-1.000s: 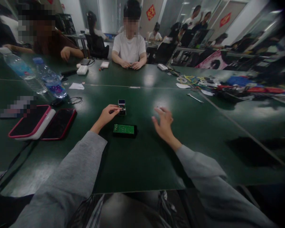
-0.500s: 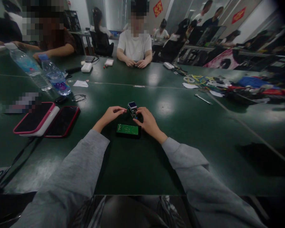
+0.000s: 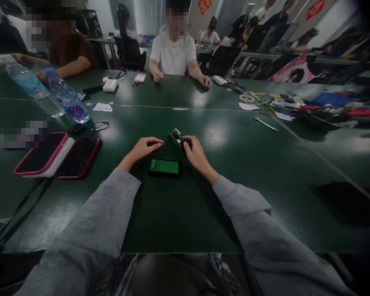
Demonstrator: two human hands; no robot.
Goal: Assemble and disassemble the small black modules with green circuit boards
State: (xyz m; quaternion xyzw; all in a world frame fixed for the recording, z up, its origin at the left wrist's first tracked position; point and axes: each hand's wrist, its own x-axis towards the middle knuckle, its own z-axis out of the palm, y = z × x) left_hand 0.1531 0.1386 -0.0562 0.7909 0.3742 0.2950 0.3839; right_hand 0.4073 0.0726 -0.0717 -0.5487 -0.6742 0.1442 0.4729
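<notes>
Between thumb and fingers, my right hand [image 3: 197,153] grips a small electronic module [image 3: 176,138] made of stacked circuit boards. The module is tilted above the dark green table [image 3: 185,218], and its boards are seen nearly edge-on. To its left is my left hand [image 3: 144,149], thumb and fingers stretched towards the module with a small gap and nothing held. Nearer to me, a green circuit board [image 3: 164,166] lies face up in a black rectangular case [image 3: 165,176], below and between both hands.
Phones in red cases [image 3: 78,158] and two water bottles [image 3: 69,98] are on the left. A wrench-like metal tool [image 3: 266,124] and tangled cables [image 3: 274,102] lie on the right. A person in a white shirt [image 3: 173,51] sits opposite, one hand on a small dark object.
My right hand has turned the module from its screen facing up to nearly edge-on, moving slightly right. My left hand stays about the same. The person opposite has spread their hands apart.
</notes>
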